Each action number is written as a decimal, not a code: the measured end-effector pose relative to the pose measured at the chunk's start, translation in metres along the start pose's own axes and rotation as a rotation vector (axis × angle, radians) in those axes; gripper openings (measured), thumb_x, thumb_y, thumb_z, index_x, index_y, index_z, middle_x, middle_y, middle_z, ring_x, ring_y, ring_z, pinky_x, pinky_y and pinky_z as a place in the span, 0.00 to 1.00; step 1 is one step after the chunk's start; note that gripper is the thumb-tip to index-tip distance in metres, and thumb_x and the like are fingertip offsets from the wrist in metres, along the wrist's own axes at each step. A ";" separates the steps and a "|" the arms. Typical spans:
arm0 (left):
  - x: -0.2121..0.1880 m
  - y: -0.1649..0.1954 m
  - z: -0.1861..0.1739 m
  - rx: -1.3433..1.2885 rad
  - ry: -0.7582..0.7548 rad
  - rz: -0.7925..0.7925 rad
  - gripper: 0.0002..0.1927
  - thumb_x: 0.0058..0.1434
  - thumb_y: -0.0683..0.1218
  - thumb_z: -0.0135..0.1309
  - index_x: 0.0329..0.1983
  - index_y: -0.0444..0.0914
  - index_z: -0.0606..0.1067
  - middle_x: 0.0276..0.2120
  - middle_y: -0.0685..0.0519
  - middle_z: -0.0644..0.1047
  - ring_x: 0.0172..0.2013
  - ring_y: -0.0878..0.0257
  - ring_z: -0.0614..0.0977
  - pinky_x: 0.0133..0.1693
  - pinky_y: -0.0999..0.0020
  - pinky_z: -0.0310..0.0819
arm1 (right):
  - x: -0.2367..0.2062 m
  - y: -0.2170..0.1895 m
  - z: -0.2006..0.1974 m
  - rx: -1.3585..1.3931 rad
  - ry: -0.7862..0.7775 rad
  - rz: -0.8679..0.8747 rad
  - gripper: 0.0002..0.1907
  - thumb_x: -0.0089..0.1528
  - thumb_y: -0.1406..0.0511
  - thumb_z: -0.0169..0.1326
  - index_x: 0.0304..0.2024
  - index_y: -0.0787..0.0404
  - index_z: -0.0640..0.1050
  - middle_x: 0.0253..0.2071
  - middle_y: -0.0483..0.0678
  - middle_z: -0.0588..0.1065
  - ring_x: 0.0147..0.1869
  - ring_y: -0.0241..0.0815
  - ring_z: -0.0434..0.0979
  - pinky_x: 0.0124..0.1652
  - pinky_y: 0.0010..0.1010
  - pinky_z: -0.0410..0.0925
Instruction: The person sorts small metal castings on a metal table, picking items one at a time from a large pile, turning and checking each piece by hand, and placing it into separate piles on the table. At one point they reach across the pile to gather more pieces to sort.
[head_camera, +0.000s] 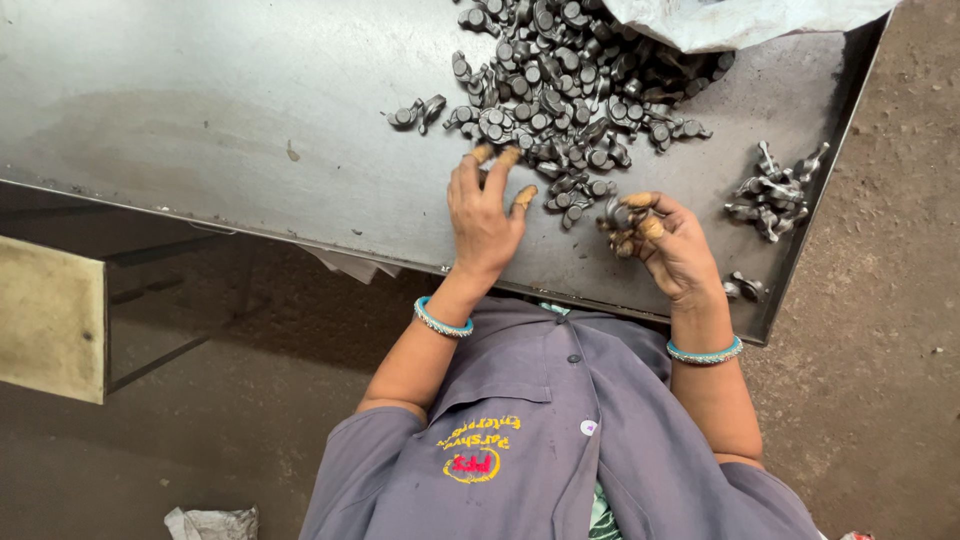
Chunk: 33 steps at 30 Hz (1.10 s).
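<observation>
On the grey metal surface (200, 110), the big heap of dark forged parts (570, 70) lies just beyond the left hand (485, 215), fingers spread open touching its edge, while the right hand (665, 240), curled around one part (615, 213), could drop it if the grip slackens.

Soft, even daylight here, nothing harsh. The steel table (200, 110) picks up a dull pale sheen on its left part. Shadows under it go pretty dark. Focus is sharp throughout, no real blur anywhere.
</observation>
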<state>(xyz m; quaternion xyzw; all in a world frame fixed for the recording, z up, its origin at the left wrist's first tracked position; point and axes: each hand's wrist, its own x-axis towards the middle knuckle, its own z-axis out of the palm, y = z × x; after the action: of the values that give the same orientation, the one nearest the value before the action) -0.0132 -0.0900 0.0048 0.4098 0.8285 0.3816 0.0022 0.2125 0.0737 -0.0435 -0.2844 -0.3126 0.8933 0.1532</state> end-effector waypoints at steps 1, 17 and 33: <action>-0.002 0.001 0.001 -0.030 -0.005 0.000 0.27 0.56 0.45 0.68 0.58 0.40 0.76 0.55 0.44 0.70 0.53 0.46 0.73 0.54 0.52 0.69 | 0.002 -0.002 0.002 -0.164 -0.018 -0.003 0.15 0.63 0.69 0.62 0.51 0.67 0.76 0.42 0.54 0.80 0.40 0.42 0.80 0.38 0.28 0.73; -0.010 0.012 0.013 -0.422 -0.114 -0.099 0.17 0.52 0.39 0.66 0.46 0.36 0.78 0.44 0.47 0.73 0.42 0.50 0.80 0.42 0.60 0.76 | 0.045 -0.043 0.084 -1.631 0.313 -0.644 0.27 0.48 0.75 0.68 0.51 0.58 0.82 0.42 0.56 0.72 0.47 0.57 0.72 0.49 0.44 0.68; -0.020 0.015 0.031 -0.746 -0.249 -0.214 0.17 0.61 0.38 0.59 0.55 0.34 0.79 0.47 0.48 0.79 0.45 0.61 0.83 0.48 0.68 0.78 | 0.022 -0.009 0.005 -0.170 0.106 -0.208 0.19 0.63 0.78 0.59 0.55 0.68 0.73 0.47 0.48 0.78 0.49 0.37 0.79 0.46 0.25 0.74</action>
<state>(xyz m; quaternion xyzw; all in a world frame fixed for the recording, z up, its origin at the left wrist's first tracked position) 0.0201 -0.0788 -0.0140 0.3356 0.6646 0.6009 0.2907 0.1931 0.0880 -0.0429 -0.3093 -0.4064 0.8265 0.2367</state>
